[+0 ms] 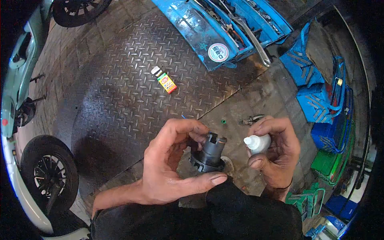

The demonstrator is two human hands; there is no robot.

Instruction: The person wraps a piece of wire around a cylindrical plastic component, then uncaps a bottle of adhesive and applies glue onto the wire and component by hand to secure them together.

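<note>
the black part (214,151), a notched cylinder with a wider toothed collar, is held in front of the person's dark clothing; the left grip (166,164) curls around its left side, grasping it between fingers and thumb, and hides some of the collar; the right grip (280,154), to the right of the black part, is wrapped around a white bottle (260,143), whose nozzle points at the black part with a gap between them; the right grip covers much of the bottle and an end of the metal piece (250,120) lying on the floor (272,90) beyond; a small green ring (223,121) lies just past the black part; farther beyond it and to its left, a yellow-and-red carton (166,83) rests on a treaded metal plate (136,74); beyond the black part stands an open blue toolbox (190,26), a long wrench (259,48) jutting over its edge; well right of the black part sit a light-blue toolbox (316,106) and a green toolbox (326,160); well to its left is a wheel (52,176)
</note>
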